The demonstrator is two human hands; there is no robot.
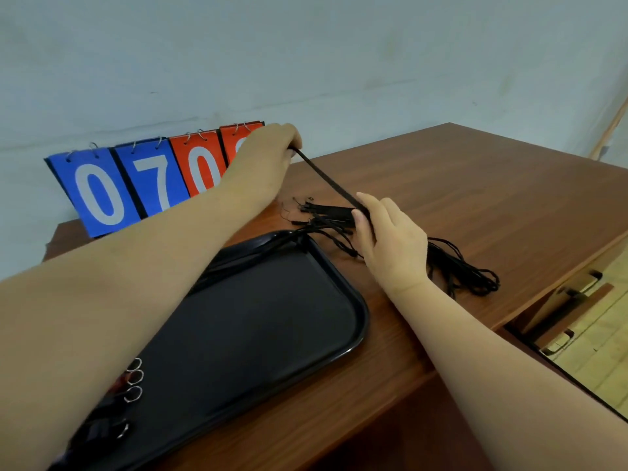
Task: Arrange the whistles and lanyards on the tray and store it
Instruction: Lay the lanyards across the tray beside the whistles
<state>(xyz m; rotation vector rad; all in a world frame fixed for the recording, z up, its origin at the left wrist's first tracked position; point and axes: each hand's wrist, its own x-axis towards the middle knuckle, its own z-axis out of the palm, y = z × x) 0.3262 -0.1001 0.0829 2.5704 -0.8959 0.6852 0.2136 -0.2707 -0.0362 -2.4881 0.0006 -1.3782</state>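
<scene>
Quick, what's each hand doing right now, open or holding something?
Left hand: closed, gripping one end of a taut black lanyard strap.
Right hand: closed, pinching the same strap lower down.

Black tray (363, 322), black lanyards (470, 278), brown table (475, 185), blue-and-red scoreboard (181, 171), white digits (151, 167)

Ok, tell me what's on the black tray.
Seen: whistles with rings at its near left corner, lanyard cords over the far rim. The left forearm covers most of them and the tray's left side.
</scene>
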